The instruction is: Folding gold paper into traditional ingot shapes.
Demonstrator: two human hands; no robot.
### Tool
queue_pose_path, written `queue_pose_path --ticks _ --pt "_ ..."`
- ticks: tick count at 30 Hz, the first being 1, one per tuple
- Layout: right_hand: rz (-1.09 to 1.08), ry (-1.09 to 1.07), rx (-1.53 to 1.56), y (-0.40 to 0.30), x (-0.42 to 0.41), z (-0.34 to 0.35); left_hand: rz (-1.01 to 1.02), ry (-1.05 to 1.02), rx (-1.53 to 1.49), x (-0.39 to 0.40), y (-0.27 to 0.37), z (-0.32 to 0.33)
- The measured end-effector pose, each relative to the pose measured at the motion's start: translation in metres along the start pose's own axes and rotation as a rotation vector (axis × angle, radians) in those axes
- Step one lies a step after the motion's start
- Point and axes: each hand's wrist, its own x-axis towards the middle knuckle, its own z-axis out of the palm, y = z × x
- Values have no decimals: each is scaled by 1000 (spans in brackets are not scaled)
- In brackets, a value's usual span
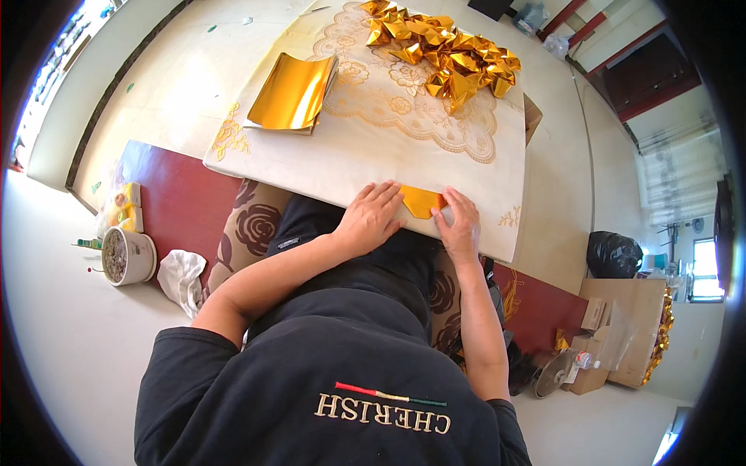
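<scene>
A folded piece of gold foil paper (421,201) lies at the table's near edge, its lower side tapering to a blunt point. My left hand (372,218) rests palm down beside it, fingertips touching its left end and thumb apart. At the right end, my right hand (459,224) pinches the paper between thumb and fingers, where a darker orange fold shows. Farther off to the left sits a stack of gold foil sheets (294,92), its top sheet curled. A heap of folded gold foil pieces (449,49) covers the table's far right part.
The table bears a cream embroidered cloth (361,157). Left of my seat are a white pot of soil (125,256) and a white rag (182,278). To the right stand cardboard boxes (623,326), a plastic bottle (586,360) and a black plastic bag (613,254).
</scene>
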Motion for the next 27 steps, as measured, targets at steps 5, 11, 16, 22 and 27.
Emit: queue_pose_path --ticks 5,11,16,22,27 --pt "32 -48 -39 -5 16 -12 -139 161 -200 17 -11 -7" --pt "51 -130 -13 -3 18 -18 -318 112 -203 36 -13 -15" --pt "74 -104 65 -8 22 -22 -483 65 -395 47 -19 -14" --pt "123 -79 221 -16 25 -24 -580 28 -584 51 -21 -21" --pt "-7 1 151 -24 31 -26 -608 -111 -760 52 -7 -42"
